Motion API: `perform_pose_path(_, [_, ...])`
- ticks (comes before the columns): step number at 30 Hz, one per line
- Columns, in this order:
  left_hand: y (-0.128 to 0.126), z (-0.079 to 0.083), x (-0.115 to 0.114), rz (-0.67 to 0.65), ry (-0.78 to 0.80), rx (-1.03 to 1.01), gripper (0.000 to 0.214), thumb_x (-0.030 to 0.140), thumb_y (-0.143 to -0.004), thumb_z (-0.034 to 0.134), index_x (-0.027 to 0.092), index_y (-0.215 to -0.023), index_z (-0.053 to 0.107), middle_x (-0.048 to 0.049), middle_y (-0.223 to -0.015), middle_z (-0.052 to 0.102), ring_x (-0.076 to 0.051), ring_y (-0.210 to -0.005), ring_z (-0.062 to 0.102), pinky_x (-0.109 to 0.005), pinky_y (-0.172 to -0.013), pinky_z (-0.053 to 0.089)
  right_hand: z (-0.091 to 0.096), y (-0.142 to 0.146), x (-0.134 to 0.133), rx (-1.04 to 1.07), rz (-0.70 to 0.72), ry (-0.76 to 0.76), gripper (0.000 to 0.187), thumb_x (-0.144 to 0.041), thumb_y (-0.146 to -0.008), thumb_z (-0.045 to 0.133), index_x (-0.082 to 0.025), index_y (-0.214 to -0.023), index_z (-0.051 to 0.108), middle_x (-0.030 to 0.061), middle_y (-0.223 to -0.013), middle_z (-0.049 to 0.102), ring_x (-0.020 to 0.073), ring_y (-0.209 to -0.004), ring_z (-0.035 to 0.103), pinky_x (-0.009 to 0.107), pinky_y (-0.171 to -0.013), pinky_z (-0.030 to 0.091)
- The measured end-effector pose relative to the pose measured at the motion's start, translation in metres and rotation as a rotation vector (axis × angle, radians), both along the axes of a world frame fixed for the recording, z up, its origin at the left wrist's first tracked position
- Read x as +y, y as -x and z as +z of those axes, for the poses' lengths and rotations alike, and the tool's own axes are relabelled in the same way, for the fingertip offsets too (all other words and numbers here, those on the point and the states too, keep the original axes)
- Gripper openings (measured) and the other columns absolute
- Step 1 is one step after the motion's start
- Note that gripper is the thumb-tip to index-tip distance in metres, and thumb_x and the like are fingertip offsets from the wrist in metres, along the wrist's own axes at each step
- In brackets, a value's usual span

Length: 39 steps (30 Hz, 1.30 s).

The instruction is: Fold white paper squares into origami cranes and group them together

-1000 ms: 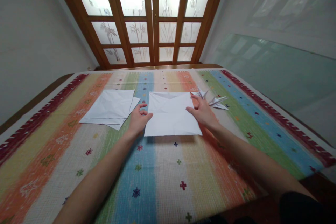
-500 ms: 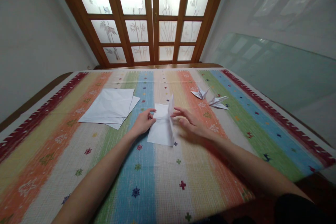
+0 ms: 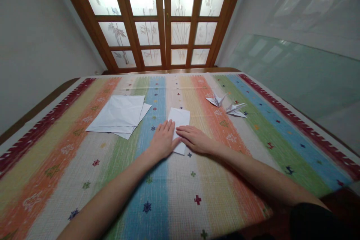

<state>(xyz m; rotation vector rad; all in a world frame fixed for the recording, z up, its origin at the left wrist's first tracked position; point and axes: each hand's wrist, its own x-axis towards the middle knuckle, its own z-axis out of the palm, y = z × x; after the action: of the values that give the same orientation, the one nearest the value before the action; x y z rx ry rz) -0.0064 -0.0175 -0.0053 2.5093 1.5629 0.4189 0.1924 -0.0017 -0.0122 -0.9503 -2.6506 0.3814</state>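
Observation:
A white sheet of paper (image 3: 180, 115), folded into a narrow upright rectangle, lies flat on the striped tablecloth in front of me. My left hand (image 3: 163, 139) rests flat on its left side, fingers stretched out and pointing away from me. From the right, my right hand (image 3: 194, 138) lies across the paper with its fingers extended and pressed down. The thumb of the left hand comes close to the right fingertips. Both hands cover the middle of the paper, so that part is hidden.
To the left lies a stack of white paper sheets (image 3: 118, 110), edges not aligned. Two folded paper cranes stand at the right, one farther back (image 3: 217, 100) and another crane (image 3: 236, 111) nearer. Beyond the table are wooden doors (image 3: 165, 18) with glass panes; a glass panel (image 3: 295, 67) leans at the right.
The right-hand flap of the paper, raised before, now lies folded over to the left. Both hands have moved onto the paper and flattened against it.

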Motion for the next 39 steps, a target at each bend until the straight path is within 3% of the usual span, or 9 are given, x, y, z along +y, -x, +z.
perform_pose_path(4, [-0.007, -0.015, -0.011, -0.036, 0.055, 0.128, 0.085, 0.065, -0.086, 0.045, 0.009, -0.147, 0.029, -0.024, -0.154, 0.029, -0.038, -0.146, 0.02, -0.058, -0.115, 0.015, -0.007, -0.007, 0.022, -0.069, -0.115, -0.025, 0.053, -0.04, -0.095, 0.044, -0.014, -0.142, 0.046, 0.0168, -0.148, 0.043, 0.0291, -0.138, 0.039, 0.051, -0.114, 0.031])
perform_pose_path(9, [-0.007, -0.008, -0.012, -0.062, 0.115, 0.159, 0.1, 0.076, -0.076, 0.05, 0.011, -0.149, 0.03, -0.0257, -0.156, 0.022, -0.043, -0.146, 0.013, -0.064, -0.113, 0.009, -0.013, -0.015, 0.053, -0.133, -0.236, -0.025, 0.067, -0.053, -0.093, 0.044, -0.011, -0.145, 0.039, 0.0202, -0.151, 0.037, 0.0334, -0.142, 0.032, 0.053, -0.115, 0.027])
perform_pose_path(17, [-0.008, 0.0, -0.015, -0.179, 0.133, 0.147, 0.077, 0.072, -0.081, 0.048, 0.032, -0.146, 0.037, -0.0135, -0.159, 0.022, -0.047, -0.145, 0.011, -0.07, -0.11, 0.009, 0.002, -0.003, 0.069, 0.002, -0.463, -0.032, 0.053, -0.04, -0.084, 0.062, -0.009, -0.127, 0.057, 0.0214, -0.128, 0.059, 0.0333, -0.119, 0.054, 0.048, -0.102, 0.041])
perform_pose_path(23, [0.0, 0.005, -0.013, -0.362, -0.024, 0.16, 0.052, 0.049, -0.087, 0.052, 0.03, -0.135, 0.051, -0.0108, -0.152, 0.039, -0.04, -0.143, 0.023, -0.072, -0.11, 0.002, 0.011, -0.014, 0.076, 0.327, -0.651, 0.235, 0.048, -0.013, -0.074, 0.06, -0.012, -0.122, 0.059, 0.0106, -0.099, 0.069, 0.0204, -0.086, 0.063, 0.033, -0.078, 0.049])
perform_pose_path(27, [0.012, 0.008, -0.006, -0.286, -0.206, 0.167, 0.031, 0.026, -0.086, 0.053, 0.024, -0.115, 0.063, -0.0103, -0.139, 0.053, -0.036, -0.138, 0.034, -0.068, -0.113, 0.004, 0.018, -0.029, 0.065, 0.489, -0.745, 0.363, 0.047, -0.01, -0.068, 0.058, -0.014, -0.115, 0.058, 0.0022, -0.074, 0.064, 0.0165, -0.065, 0.06, 0.026, -0.059, 0.046])
perform_pose_path(30, [0.015, 0.008, -0.001, -0.147, -0.29, 0.162, 0.025, 0.017, -0.086, 0.05, 0.02, -0.107, 0.064, -0.0116, -0.129, 0.06, -0.033, -0.128, 0.044, -0.063, -0.112, 0.018, 0.02, -0.029, 0.043, 0.635, -0.716, 0.662, 0.047, -0.01, -0.069, 0.055, -0.017, -0.116, 0.053, -0.0036, -0.058, 0.058, 0.0146, -0.048, 0.056, 0.025, -0.047, 0.043])
perform_pose_path(35, [0.005, 0.008, -0.002, -0.228, -0.227, 0.162, 0.024, 0.034, -0.089, 0.054, 0.017, -0.104, 0.062, -0.0106, -0.108, 0.066, -0.027, -0.097, 0.057, -0.042, -0.083, 0.047, 0.011, -0.006, -0.002, 0.881, -0.632, 1.036, 0.023, -0.024, -0.074, 0.065, -0.019, -0.094, 0.055, -0.0007, -0.058, 0.061, 0.0148, -0.049, 0.061, 0.028, -0.05, 0.05])
perform_pose_path(37, [0.003, 0.006, -0.002, -0.254, -0.221, 0.198, 0.019, 0.032, -0.092, 0.051, 0.018, -0.097, 0.064, -0.0086, -0.098, 0.067, -0.024, -0.089, 0.058, -0.037, -0.075, 0.046, 0.008, 0.0, -0.016, 0.859, -0.541, 1.064, 0.024, -0.03, -0.075, 0.067, -0.017, -0.093, 0.058, 0.0025, -0.068, 0.065, 0.0146, -0.056, 0.063, 0.03, -0.057, 0.052])
perform_pose_path(39, [0.006, 0.003, -0.001, -0.264, -0.224, 0.215, 0.016, 0.023, -0.093, 0.05, 0.018, -0.094, 0.065, -0.007, -0.092, 0.067, -0.021, -0.084, 0.058, -0.033, -0.071, 0.045, 0.009, 0.001, -0.025, 0.72, -0.441, 0.95, 0.032, -0.033, -0.074, 0.071, -0.016, -0.099, 0.061, 0.002, -0.07, 0.064, 0.0153, -0.061, 0.063, 0.03, -0.06, 0.051])
